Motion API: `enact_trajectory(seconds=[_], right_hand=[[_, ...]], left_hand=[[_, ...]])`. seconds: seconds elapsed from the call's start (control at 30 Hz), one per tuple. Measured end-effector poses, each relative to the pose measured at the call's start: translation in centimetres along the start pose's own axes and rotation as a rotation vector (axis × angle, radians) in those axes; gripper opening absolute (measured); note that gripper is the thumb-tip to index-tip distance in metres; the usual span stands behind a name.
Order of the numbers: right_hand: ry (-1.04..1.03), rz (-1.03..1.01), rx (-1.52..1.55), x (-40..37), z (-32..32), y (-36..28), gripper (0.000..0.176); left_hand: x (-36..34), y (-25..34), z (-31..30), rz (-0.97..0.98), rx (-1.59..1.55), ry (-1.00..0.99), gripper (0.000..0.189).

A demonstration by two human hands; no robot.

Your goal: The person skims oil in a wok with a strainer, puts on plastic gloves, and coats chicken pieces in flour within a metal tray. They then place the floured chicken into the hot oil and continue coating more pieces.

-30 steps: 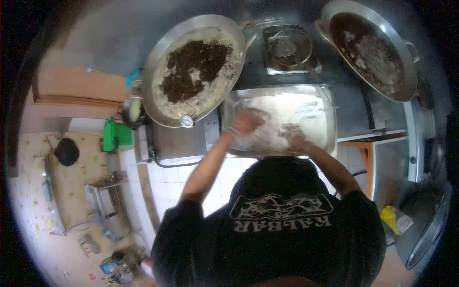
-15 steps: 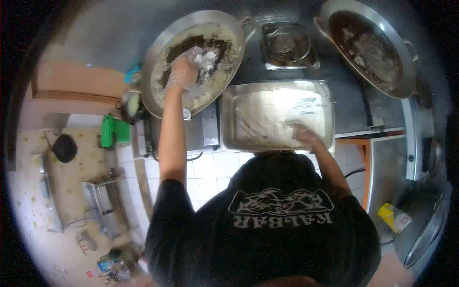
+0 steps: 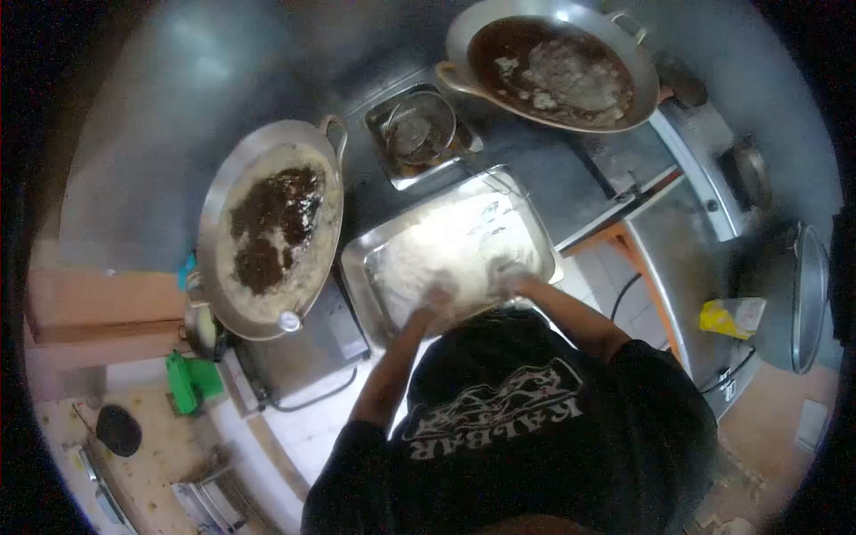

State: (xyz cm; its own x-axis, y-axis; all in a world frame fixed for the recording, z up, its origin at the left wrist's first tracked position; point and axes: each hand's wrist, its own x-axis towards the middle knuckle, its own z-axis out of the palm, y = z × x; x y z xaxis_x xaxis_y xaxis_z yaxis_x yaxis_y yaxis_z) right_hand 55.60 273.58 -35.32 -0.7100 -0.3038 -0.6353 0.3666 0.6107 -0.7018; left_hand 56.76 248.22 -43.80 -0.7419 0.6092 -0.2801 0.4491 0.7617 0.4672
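Both my hands are down in a rectangular metal tray [image 3: 359, 267] holding white flour-like powder [image 3: 446, 234]. My left hand [image 3: 437, 292] touches the powder near the tray's front edge. Close beside it on the right, my right hand [image 3: 506, 276] is also in the powder. Motion smears the fingers of both hands, so whether they hold anything is hidden. Left of the tray stands a large wok [image 3: 212, 201] of dark bubbling oil, with pale foam and white bits and a round dial thermometer [image 3: 288, 321] at its rim.
Behind the tray sits a small metal pan with a round wire strainer [image 3: 421, 129]. A second large wok [image 3: 459, 36] of brown oil with pale pieces stands at the back right. At far right are a yellow-and-white packet [image 3: 731, 317] and a big round metal lid [image 3: 809, 299].
My left hand, in a clear glove over the left wok and near white pieces, has moved right and down into the tray. My right hand stays in the tray. The camera view has turned.
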Motion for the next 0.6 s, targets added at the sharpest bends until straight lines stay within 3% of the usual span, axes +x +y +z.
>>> enact_trajectory(seconds=[0.03,0.1,0.2,0.27,0.3,0.33,0.4,0.43,0.47,0.57,0.6], right_hand=[[-0.035,-0.009,-0.537,-2.0,-0.1,-3.2,0.041],[-0.261,-0.164,-0.282,-0.9,0.5,-2.9,0.049],[-0.298,-0.332,-0.412,12.2,5.1,4.5,0.042],[0.314,-0.477,-0.466,10.4,7.1,5.9,0.034],[0.126,-0.414,-0.351,4.5,2.5,-0.5,0.035],[0.181,-0.530,-0.155,3.4,1.9,-0.2,0.040],[0.094,-0.386,-0.142,-0.8,-1.2,-3.9,0.051],[0.071,-0.345,-0.144,-2.6,-2.6,-5.5,0.056],[0.090,-0.368,-0.160,-3.2,-3.1,-5.7,0.059],[0.091,-0.412,-0.223,-4.1,-5.2,-5.2,0.059],[0.042,-0.392,-0.164,-3.6,-6.1,-4.8,0.059]], left_hand=[[0.1,0.6,1.6,0.013,-0.054,-0.038,0.042],[1.6,1.5,4.8,0.031,-0.148,-0.076,0.043],[3.4,1.7,6.0,0.044,-0.118,0.013,0.044],[3.7,1.0,5.1,0.040,0.022,0.137,0.044],[3.5,0.9,3.8,0.029,0.128,0.207,0.044],[2.8,1.8,1.2,0.012,0.194,0.232,0.045],[0.5,7.1,-8.8,-0.027,0.163,0.211,0.033],[-0.1,7.9,-10.9,-0.048,-0.054,0.277,0.035],[-0.6,7.9,-11.8,-0.075,-0.273,0.346,0.038],[-0.3,5.2,-11.3,-0.142,-0.317,0.337,0.038],[-0.9,5.0,-11.5,-0.196,-0.211,0.222,0.041]])
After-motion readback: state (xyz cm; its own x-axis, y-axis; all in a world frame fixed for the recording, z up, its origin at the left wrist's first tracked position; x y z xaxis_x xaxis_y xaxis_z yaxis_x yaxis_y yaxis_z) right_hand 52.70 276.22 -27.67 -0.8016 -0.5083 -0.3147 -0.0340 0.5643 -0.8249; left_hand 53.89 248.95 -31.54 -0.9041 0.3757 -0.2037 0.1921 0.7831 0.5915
